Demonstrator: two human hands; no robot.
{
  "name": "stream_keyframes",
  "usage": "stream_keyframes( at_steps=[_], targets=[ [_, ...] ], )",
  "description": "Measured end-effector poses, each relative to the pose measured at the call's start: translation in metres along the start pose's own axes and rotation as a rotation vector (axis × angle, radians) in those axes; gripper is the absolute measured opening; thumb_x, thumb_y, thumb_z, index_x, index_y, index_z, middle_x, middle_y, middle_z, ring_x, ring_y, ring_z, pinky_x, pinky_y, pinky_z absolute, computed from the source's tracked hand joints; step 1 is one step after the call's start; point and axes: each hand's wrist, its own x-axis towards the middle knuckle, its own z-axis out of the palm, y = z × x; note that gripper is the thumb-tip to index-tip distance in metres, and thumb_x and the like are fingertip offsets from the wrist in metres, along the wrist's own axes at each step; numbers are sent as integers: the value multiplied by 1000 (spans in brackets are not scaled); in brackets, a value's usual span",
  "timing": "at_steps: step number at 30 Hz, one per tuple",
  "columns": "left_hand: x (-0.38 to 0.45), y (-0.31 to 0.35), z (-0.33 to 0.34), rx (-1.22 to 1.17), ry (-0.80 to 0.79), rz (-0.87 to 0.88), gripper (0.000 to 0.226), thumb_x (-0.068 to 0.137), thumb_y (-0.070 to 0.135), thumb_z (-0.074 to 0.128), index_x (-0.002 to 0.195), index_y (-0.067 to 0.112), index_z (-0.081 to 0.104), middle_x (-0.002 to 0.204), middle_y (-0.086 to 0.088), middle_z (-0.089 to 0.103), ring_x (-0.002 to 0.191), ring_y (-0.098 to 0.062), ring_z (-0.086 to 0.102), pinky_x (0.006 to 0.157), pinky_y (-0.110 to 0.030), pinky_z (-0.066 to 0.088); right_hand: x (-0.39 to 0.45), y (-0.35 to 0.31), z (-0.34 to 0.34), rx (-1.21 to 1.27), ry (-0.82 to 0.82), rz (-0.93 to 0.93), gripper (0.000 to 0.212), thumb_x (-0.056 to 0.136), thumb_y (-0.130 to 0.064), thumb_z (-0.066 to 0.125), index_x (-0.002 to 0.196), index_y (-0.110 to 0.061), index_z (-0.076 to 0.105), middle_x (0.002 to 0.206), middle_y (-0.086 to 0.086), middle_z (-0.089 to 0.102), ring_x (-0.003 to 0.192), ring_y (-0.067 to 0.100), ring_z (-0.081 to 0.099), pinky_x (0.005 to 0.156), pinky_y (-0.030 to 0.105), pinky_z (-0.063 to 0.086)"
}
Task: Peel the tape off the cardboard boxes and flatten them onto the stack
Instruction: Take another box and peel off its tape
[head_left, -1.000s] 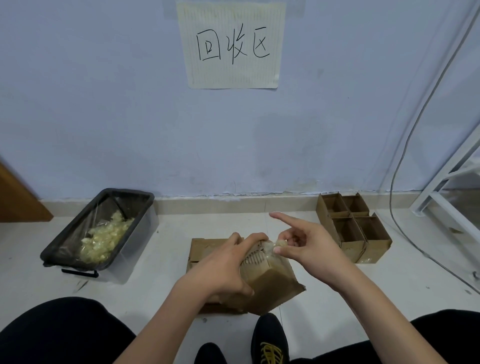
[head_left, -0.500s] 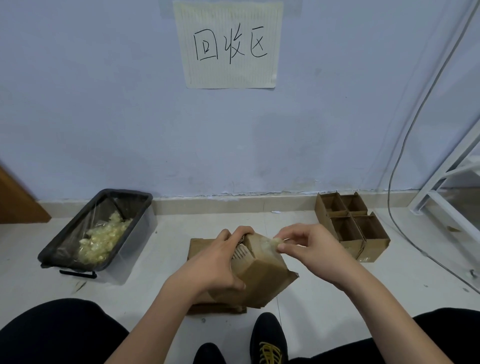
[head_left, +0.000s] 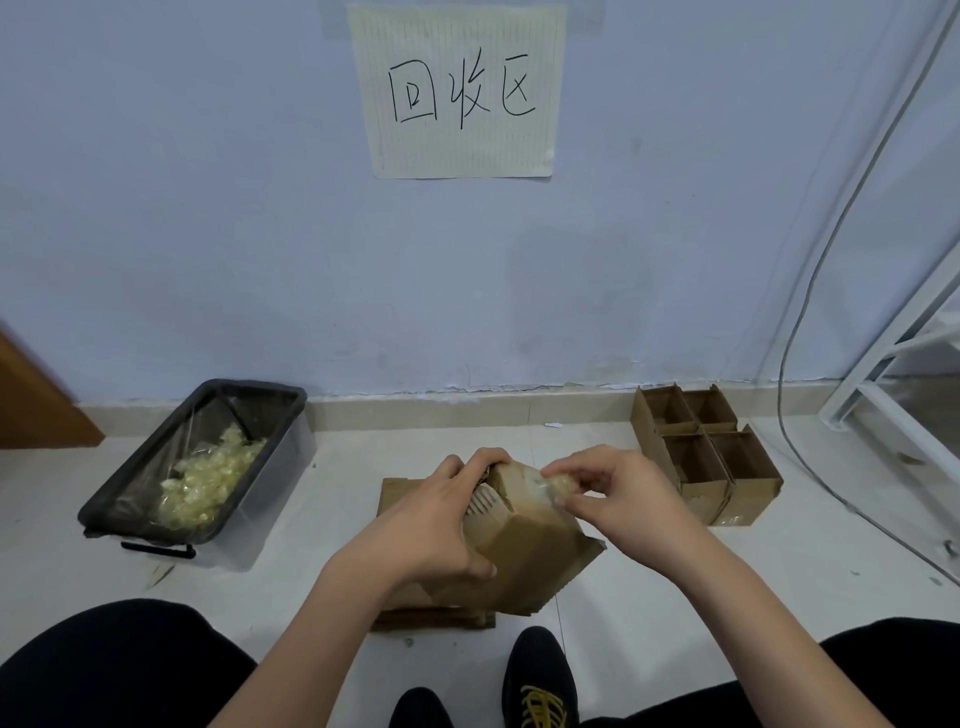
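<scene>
While the left hand (head_left: 415, 535) grips the cardboard box (head_left: 524, 545), the right hand (head_left: 618, 493) pinches a wad of tape (head_left: 558, 483) at its top edge.
Box is held just above the flattened stack (head_left: 397, 493) on the floor. Risk: the thin tape could tear short if yanked sideways, or strip the cardboard's facing.

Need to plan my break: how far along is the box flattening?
Done: flattened cardboard stack on the floor and a bin holding peeled tape wads. In hand: the left hand grips a box while the right hand pinches its clear tape. Left: flattening this box, plus four open boxes by the wall.
</scene>
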Motion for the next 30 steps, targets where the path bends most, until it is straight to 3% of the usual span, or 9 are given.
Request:
stream_keyframes(
  at_steps=[3,6,9,12,14,19,23,27,30],
  targets=[
    [0,1,-1,0,-3,-1,99,65,40,84,137,59,18,118,12,41,101,-14,54,80,-34,56,0,-1,2,89,-60,55,29,74,-20,87,100,-27,75,121,-10,51,92,8,68,95,24,54],
    [-1,1,-2,5,-8,-5,99,65,40,85,136,59,18,117,12,41,100,-14,55,81,-38,57,-2,-3,2,148,-95,76,25,78,-28,84,100,-26,73,124,-15,48,96,2,68,97,27,52],
    [-1,0,-2,4,-12,-12,100,65,41,85,137,60,18,118,12,41,102,-15,55,83,-38,57,-1,-4,1,91,-64,36,8,85,-26,77,92,-30,74,109,-18,67,97,-3,67,94,29,54],
    [-1,2,-2,4,-16,-4,101,65,42,85,137,60,17,120,13,41,103,-15,53,83,-37,57,-1,-4,2,41,-5,35,12,79,-24,81,84,-31,73,87,-12,73,87,0,68,85,32,57],
    [0,3,-2,1,-16,2,100,66,42,85,138,60,17,120,13,41,103,-14,52,83,-34,56,-1,-4,3,-45,46,-17,16,77,-26,81,84,-35,70,85,-14,71,88,-2,64,84,28,53],
    [-1,2,-2,5,-24,5,100,66,41,85,137,59,17,118,12,41,102,-14,54,84,-35,56,-4,-8,-1,-129,-20,-30,53,86,-33,75,127,-58,52,98,-26,65,107,-3,47,87,22,37],
    [-1,2,-4,-10,-16,-2,100,65,42,85,137,60,18,119,13,42,104,-14,53,85,-37,56,-2,-4,3,-107,4,-59,23,89,-21,69,104,-38,75,109,-22,63,96,-3,57,84,14,42],
    [-2,5,-4,-13,-27,18,100,67,40,86,137,59,18,122,12,41,103,-13,49,80,-29,51,-3,-3,3,-103,15,-56,16,82,-15,73,88,-31,73,114,-22,48,84,1,61,76,7,44],
    [-2,7,-4,-16,-29,29,99,68,38,86,137,59,18,122,12,41,102,-12,48,78,-27,48,-2,-4,3,-99,1,-59,15,78,-15,75,86,-27,71,112,-17,49,83,5,62,83,18,52]
  ],
)
